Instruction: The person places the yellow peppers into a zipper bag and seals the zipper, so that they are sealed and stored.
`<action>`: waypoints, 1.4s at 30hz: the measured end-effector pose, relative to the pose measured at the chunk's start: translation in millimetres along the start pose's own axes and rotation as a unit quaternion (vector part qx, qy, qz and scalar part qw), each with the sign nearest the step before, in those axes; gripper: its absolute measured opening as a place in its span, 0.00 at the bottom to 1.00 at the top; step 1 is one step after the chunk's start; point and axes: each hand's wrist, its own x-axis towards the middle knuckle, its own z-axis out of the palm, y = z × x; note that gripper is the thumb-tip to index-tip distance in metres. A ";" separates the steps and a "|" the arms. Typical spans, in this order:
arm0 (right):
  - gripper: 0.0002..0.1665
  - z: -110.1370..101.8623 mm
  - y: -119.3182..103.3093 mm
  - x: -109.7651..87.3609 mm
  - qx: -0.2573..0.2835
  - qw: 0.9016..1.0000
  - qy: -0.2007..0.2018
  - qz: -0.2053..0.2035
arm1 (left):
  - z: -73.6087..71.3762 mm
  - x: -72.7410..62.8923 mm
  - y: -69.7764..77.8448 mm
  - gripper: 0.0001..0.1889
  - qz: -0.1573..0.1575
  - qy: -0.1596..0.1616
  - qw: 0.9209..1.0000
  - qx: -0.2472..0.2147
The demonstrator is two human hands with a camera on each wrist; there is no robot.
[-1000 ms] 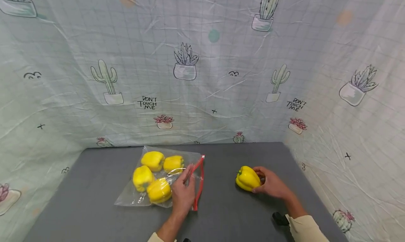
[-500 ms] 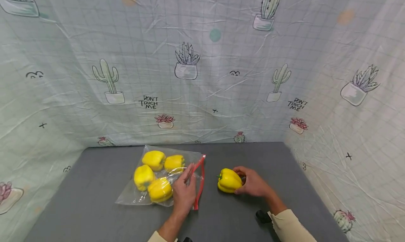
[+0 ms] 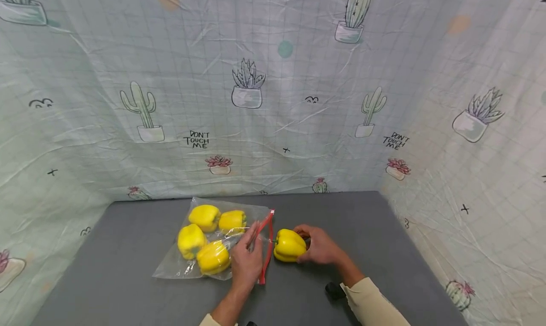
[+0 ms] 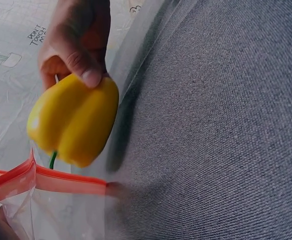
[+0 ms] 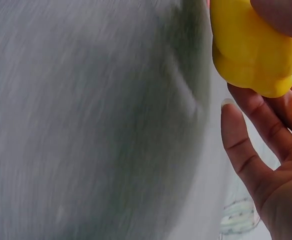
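Observation:
A clear zip bag [image 3: 168, 269] with a red closure [image 3: 268, 250] lies on the grey table, several yellow bell peppers [image 3: 213, 257] inside it. At its mouth my left hand [image 3: 246, 264] holds the upper edge between thumb and fingers, and the left wrist view shows the red strip [image 4: 71, 181] raised to a peak there. My right hand [image 3: 321, 246] grips another yellow bell pepper [image 3: 290, 246] from its blunt end, thumb [image 4: 88, 75] on its side. Its green stem [image 4: 53, 159] points at the bag's mouth, close to the red strip.
The grey tabletop [image 3: 332, 212] extends around the bag and to the right. A pale curtain [image 3: 277, 127] printed with cacti hangs behind and at both sides. A black wrist device [image 3: 334, 290] sits by the right sleeve [image 3: 371, 302].
My right hand has carried the bell pepper leftward across the table to the bag's mouth. The left hand and the bag have stayed in place.

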 end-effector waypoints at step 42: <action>0.21 73.3 -40.2 53.4 0.164 0.985 -0.042 -0.023 | 5.0 -3.0 1.2 0.20 0.038 0.037 0.998 0.042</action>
